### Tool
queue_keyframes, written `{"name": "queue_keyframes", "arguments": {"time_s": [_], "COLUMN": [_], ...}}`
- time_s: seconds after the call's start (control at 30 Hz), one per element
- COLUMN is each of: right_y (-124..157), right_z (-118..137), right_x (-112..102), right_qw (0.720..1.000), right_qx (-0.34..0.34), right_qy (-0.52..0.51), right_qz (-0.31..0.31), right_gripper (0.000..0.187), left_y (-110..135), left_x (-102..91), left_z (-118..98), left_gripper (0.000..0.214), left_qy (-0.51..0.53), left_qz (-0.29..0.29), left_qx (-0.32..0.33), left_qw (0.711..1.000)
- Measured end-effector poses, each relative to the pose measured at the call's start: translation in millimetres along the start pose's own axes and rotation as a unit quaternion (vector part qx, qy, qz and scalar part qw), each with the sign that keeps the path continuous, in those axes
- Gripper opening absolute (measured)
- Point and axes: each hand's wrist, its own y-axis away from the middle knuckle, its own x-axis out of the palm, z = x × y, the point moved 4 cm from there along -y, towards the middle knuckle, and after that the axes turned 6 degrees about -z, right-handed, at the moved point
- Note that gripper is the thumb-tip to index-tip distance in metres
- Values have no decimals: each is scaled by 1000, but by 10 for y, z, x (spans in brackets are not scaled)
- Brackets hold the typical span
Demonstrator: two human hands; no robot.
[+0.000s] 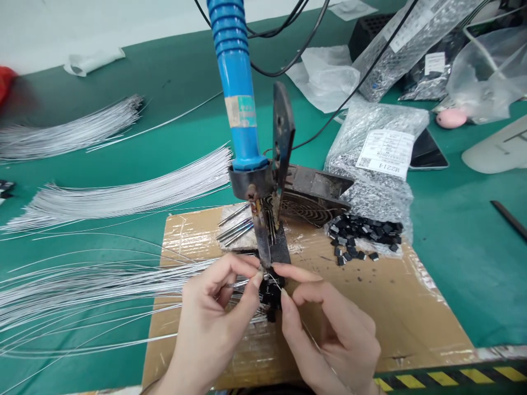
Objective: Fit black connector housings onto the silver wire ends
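Just under the tip of a blue-handled soldering iron point(239, 82), both my hands meet. My left hand point(222, 312) is closed, thumb and index finger pinching something tiny at the tip that I cannot make out. A thin, pale strand that looks like solder wire point(309, 336) passes through my right hand point(333, 323), its end reaching the iron's tip. My right thumb and fingers are closed around that strand. Beneath the fingertips lies a cluster of black parts point(272, 293). Long thin white wires point(164, 277) run in from the left, behind my left hand.
A metal bracket point(283, 126) holds the iron upright over a cardboard sheet point(370, 307). Beside it sits a dark fan point(315, 200). Small black pieces point(364, 233) spill from a bubble-wrap bag point(374, 148). Wire bundles point(135, 189) lie on the left; a phone point(428, 151) is on the right.
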Motion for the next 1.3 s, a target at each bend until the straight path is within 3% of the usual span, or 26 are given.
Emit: {"name": "queue_keyframes", "arguments": {"time_s": [0.4, 1.3], "right_y": [-27, -50], "right_z": [32, 61], "right_x": [15, 7], "right_qw": [998, 998], "right_qx": [-59, -54], "right_qy": [16, 8], "right_qz": [-16, -18], "right_gripper": [24, 27], "left_y": [7, 25], "left_x": [12, 5], "left_z": [-28, -37], "left_gripper": [18, 16], "left_qy": [-10, -10], "left_qz": [-10, -27], "left_qx": [19, 12], "left_qw": [1000, 1000]}}
